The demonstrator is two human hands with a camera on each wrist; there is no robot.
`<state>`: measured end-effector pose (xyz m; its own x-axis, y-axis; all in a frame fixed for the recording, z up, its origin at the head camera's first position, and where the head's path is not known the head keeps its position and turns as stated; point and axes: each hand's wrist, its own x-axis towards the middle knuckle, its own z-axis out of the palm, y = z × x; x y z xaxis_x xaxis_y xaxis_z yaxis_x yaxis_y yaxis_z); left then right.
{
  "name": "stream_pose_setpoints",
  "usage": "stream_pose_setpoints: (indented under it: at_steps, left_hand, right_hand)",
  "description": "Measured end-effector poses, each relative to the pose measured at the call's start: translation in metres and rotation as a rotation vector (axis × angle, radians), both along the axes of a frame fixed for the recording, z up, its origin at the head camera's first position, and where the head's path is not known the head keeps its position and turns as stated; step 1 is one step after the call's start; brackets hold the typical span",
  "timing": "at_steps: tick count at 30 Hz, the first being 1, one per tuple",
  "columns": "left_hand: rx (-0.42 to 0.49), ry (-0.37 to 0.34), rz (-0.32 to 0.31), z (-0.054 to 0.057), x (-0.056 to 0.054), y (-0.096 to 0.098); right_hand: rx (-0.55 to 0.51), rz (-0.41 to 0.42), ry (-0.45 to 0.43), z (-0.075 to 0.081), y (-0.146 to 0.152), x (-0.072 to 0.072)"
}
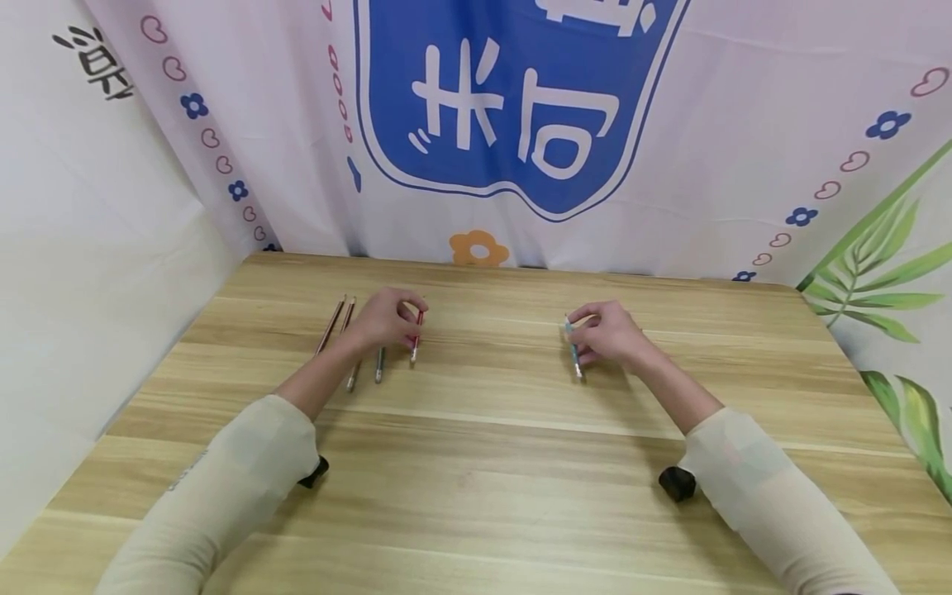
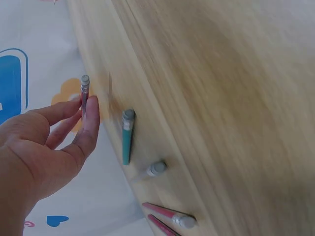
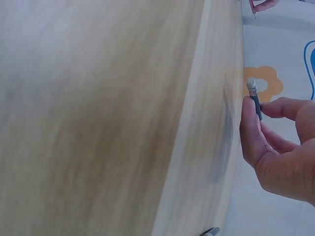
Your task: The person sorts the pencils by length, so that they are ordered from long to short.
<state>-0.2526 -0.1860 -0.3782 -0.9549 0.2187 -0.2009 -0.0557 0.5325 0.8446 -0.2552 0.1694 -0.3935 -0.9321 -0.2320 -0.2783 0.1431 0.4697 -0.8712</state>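
Note:
My left hand (image 1: 382, 319) pinches a red pencil (image 1: 416, 343) between thumb and fingers, its eraser end toward me. In the left wrist view the eraser of that pencil (image 2: 84, 89) sticks up past the fingertips. Across the table, my right hand (image 1: 606, 335) pinches a light blue pencil (image 1: 575, 359), also with the eraser end toward me. Beside and under the left hand lie several more pencils: a green one (image 2: 126, 140), one seen by its grey eraser end (image 2: 156, 168), and two reddish ones (image 2: 170, 214). The left forearm partly hides them in the head view.
The wooden table (image 1: 476, 463) reaches back to a printed curtain (image 1: 312, 165) with a blue emblem. Low in the right wrist view, a metallic pencil end (image 3: 210, 231) shows near the right hand. Black wrist devices (image 1: 678, 483) sit under both sleeves.

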Motion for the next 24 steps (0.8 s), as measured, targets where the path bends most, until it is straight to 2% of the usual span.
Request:
stream_pose_setpoints:
  at_steps: [4, 10, 18, 24]
  left_hand:
    - [0.018, -0.019, 0.017, -0.004, -0.001, -0.006]
    - [-0.015, -0.019, 0.037, -0.004, -0.001, -0.010]
    - [-0.094, -0.002, 0.023, -0.003, 0.000, -0.012]
    - [-0.106, -0.011, 0.022, -0.003, -0.001, -0.012]
  right_hand:
    - [0.008, 0.007, 0.004, -0.001, -0.002, 0.000]
    - [0.007, 0.016, 0.000, -0.001, -0.006, 0.000]
    - [0.012, 0.021, -0.004, -0.004, -0.009, 0.000]
    - [-0.017, 0.019, -0.016, -0.002, -0.012, -0.001]
